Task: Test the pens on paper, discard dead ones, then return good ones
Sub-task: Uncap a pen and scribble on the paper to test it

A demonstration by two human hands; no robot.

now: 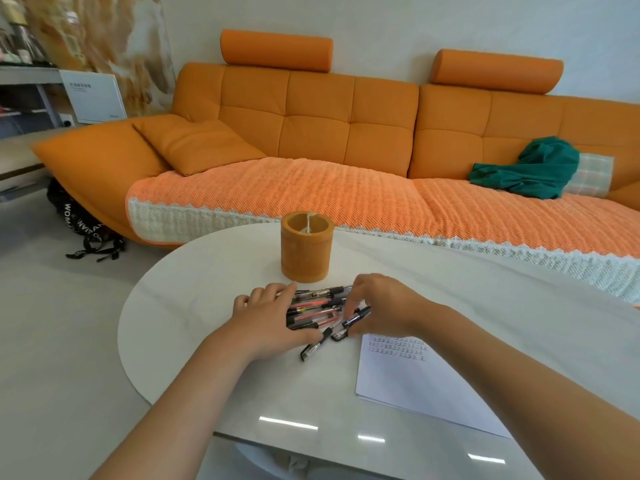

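Head camera (sole view) looks forward-down, close over table; sofa beyond

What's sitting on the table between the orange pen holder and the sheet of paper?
In the head view, a pile of pens lies between the pen holder and the paper, with both the left hand and right hand on it.

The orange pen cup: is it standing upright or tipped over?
Upright. The orange pen cup stands on its base on the white table, open mouth up, behind the pens.

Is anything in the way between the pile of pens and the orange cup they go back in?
Nothing visible. The pens lie just before the orange cup, with only bare table between.
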